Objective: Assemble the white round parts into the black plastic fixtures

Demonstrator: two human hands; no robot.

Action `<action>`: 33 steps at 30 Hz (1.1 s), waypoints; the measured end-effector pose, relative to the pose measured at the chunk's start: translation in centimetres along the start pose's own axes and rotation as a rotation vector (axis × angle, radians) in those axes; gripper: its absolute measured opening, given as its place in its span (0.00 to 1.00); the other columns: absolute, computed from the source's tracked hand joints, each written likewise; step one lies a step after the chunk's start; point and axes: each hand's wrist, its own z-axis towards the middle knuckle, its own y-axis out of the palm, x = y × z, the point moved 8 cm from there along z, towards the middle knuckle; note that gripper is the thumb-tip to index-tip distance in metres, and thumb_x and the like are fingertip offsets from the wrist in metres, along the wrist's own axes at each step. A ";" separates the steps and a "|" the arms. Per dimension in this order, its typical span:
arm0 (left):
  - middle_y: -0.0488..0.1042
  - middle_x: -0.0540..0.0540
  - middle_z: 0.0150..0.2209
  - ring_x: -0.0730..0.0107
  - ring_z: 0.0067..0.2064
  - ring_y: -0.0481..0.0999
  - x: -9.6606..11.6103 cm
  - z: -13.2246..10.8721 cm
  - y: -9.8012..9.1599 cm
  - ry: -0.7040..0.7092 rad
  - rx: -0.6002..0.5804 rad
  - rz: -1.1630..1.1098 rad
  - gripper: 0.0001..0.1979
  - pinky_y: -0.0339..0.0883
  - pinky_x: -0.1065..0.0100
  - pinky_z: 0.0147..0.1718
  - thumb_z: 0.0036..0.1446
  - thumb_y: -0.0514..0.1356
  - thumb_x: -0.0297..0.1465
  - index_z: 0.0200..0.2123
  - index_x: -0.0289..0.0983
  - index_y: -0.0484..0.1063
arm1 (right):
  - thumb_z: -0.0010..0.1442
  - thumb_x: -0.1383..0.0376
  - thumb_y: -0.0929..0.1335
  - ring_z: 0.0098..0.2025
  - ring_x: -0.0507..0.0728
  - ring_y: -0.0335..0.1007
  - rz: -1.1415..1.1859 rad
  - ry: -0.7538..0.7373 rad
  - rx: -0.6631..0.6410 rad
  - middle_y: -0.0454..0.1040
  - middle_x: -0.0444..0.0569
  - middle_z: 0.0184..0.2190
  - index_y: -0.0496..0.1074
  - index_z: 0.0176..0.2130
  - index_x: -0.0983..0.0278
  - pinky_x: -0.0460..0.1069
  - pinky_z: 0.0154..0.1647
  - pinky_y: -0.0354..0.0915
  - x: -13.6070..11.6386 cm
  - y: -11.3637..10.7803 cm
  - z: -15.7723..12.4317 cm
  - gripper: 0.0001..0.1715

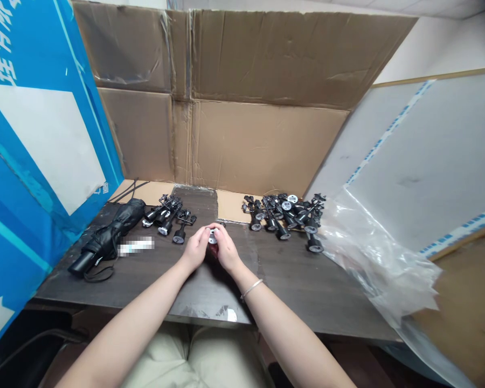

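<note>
Both hands meet over the middle of the dark table (210,285), closed around one small black part with a round silver end (212,236). My left hand (196,249) grips it from the left, and my right hand (225,249) from the right. Most of the part is hidden by my fingers; its silver disc faces me. Just left of my left hand stands a similar black part (179,233) with a silver base, with several more in a small group (165,213) behind it. To the right lies a larger pile of the same parts (283,215).
A folded black umbrella (109,234) lies at the left, beside a small blurred strip (136,246). Cardboard (267,145) walls off the back, a blue panel (36,134) the left. Clear plastic sheeting (380,253) hangs over the table's right edge.
</note>
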 end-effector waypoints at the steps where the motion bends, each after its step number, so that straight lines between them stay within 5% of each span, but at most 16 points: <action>1: 0.74 0.45 0.33 0.64 0.39 0.70 0.1 -0.1 0.0 0.010 0.013 0.022 0.18 0.62 0.67 0.40 0.53 0.52 0.44 0.36 0.35 0.70 | 0.58 0.51 0.56 0.27 0.51 0.62 -0.052 -0.045 0.028 0.66 0.45 0.29 0.62 0.39 0.61 0.47 0.28 0.61 -0.4 -0.2 -0.1 0.19; 5: 0.74 0.44 0.33 0.61 0.40 0.71 0.2 -0.6 -0.2 0.002 0.085 0.066 0.16 0.61 0.67 0.40 0.53 0.53 0.43 0.36 0.37 0.70 | 0.60 0.55 0.56 0.39 0.55 0.65 -0.188 -0.128 0.095 0.68 0.49 0.36 0.62 0.40 0.61 0.50 0.43 0.60 -1.4 -0.3 -0.4 0.15; 14: 0.74 0.44 0.33 0.60 0.40 0.72 0.7 -0.9 -0.1 0.002 0.092 0.124 0.13 0.61 0.66 0.41 0.55 0.52 0.39 0.37 0.38 0.69 | 0.59 0.58 0.57 0.33 0.56 0.67 -0.277 -0.125 0.106 0.70 0.49 0.35 0.61 0.41 0.59 0.51 0.37 0.62 -1.4 -0.2 -0.6 0.12; 18: 0.74 0.44 0.35 0.62 0.40 0.72 0.6 -0.7 -0.2 0.026 0.093 0.085 0.15 0.62 0.67 0.41 0.55 0.52 0.41 0.38 0.38 0.69 | 0.60 0.57 0.57 0.38 0.55 0.67 -0.239 -0.167 0.101 0.69 0.49 0.38 0.62 0.41 0.60 0.50 0.40 0.62 -1.7 -0.2 -0.6 0.13; 25: 0.73 0.45 0.30 0.63 0.39 0.71 -1.1 -0.4 -0.3 -0.016 0.064 -0.010 0.26 0.63 0.66 0.40 0.55 0.45 0.51 0.38 0.35 0.69 | 0.60 0.52 0.56 0.17 0.50 0.56 -0.019 0.007 -0.036 0.60 0.40 0.18 0.60 0.48 0.60 0.46 0.18 0.56 1.0 0.3 -0.3 0.22; 33: 0.75 0.43 0.34 0.63 0.38 0.73 -1.1 -0.1 -0.2 -0.039 0.015 -0.125 0.35 0.67 0.64 0.39 0.53 0.39 0.55 0.42 0.33 0.69 | 0.50 0.56 0.68 0.19 0.47 0.57 0.006 -0.020 -0.070 0.65 0.42 0.28 0.54 0.53 0.58 0.44 0.17 0.57 0.6 0.5 -0.3 0.33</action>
